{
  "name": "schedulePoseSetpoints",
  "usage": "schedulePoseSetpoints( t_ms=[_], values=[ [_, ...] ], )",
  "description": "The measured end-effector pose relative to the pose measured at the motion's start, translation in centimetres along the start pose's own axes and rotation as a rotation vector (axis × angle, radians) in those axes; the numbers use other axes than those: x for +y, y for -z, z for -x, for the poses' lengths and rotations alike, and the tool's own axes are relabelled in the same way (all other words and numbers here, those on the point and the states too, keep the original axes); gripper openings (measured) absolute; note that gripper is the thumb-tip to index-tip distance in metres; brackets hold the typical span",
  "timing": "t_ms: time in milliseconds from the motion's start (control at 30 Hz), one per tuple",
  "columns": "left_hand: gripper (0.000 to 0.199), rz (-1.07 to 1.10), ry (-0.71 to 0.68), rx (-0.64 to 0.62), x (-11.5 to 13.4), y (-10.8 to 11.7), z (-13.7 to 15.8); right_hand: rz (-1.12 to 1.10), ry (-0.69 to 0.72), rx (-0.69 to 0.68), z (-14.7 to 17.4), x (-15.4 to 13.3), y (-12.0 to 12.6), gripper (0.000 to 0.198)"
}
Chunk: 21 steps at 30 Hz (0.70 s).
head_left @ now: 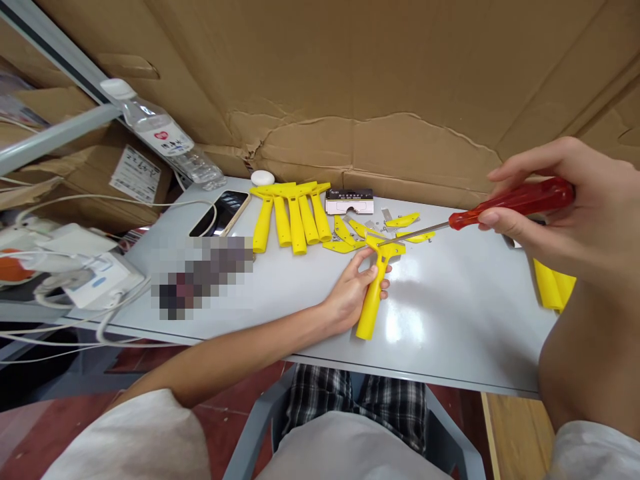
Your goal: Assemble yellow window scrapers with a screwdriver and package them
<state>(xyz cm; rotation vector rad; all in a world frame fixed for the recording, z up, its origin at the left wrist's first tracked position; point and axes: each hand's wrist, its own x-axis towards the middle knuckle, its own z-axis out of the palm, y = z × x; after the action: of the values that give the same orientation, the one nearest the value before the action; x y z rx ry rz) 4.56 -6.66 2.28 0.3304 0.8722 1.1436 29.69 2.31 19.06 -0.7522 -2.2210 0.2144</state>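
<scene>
My left hand (354, 290) is wrapped round the handle of a yellow plastic scraper (371, 303), tilted with its head away from me. In my right hand (565, 200) is a screwdriver (515, 203) with a clear red handle. Its shaft slants down to the left, and the tip meets the scraper's head; whether it sits in a screw is too small to tell. Behind the head lie loose yellow cover pieces (345, 230), small metal blades and tiny screws. Several similar yellow scraper handles (299, 227) stand in a row to the left.
A black and white small box (350, 201) sits behind the loose pieces. At the left are a phone (220, 213), a leaning plastic bottle (165, 137), and a power strip (95, 267) with cables. More yellow handles (550, 283) lie at the right. Cardboard (375, 87) walls the table's back.
</scene>
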Motion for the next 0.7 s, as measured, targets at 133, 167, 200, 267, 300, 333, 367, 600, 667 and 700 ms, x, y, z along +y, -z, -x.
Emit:
schedulePoseSetpoints(
  t_ms=[133, 167, 200, 267, 300, 333, 367, 600, 667, 700],
  values=[
    [0.047, 0.016, 0.002, -0.012, 0.0, -0.04, 0.01, -0.118, -0.015, -0.033, 0.2, -0.18, -0.13, 0.046],
    [0.047, 0.018, 0.004, -0.011, 0.0, -0.04, 0.01, -0.128, -0.013, -0.034, 0.26, -0.22, -0.13, 0.047],
    [0.047, 0.019, 0.005, -0.01, -0.01, -0.03, 0.0, -0.127, -0.008, -0.03, 0.3, -0.23, -0.12, 0.048],
    [0.046, 0.017, 0.006, -0.004, -0.05, 0.03, -0.04, -0.102, -0.018, -0.027, 0.28, -0.17, -0.1, 0.045],
    [0.046, 0.014, 0.005, -0.003, -0.08, 0.08, -0.08, -0.087, -0.025, -0.027, 0.22, -0.1, -0.1, 0.042],
    [0.046, 0.011, 0.004, -0.005, -0.11, 0.14, -0.12, -0.075, -0.028, -0.029, 0.14, -0.02, -0.1, 0.038],
    [0.047, 0.008, 0.002, -0.01, -0.16, 0.2, -0.17, -0.069, -0.025, -0.027, 0.06, 0.05, -0.12, 0.035],
    [0.053, 0.02, -0.005, -0.011, -0.25, 0.38, -0.28, -0.2, -0.002, -0.103, 0.18, -0.28, 0.18, 0.044],
    [0.053, 0.012, 0.0, -0.012, -0.22, 0.4, -0.26, -0.225, -0.052, -0.124, 0.36, -0.2, 0.29, 0.041],
    [0.052, 0.008, 0.001, -0.014, -0.21, 0.42, -0.26, -0.226, -0.077, -0.123, 0.42, -0.07, 0.3, 0.039]
  ],
)
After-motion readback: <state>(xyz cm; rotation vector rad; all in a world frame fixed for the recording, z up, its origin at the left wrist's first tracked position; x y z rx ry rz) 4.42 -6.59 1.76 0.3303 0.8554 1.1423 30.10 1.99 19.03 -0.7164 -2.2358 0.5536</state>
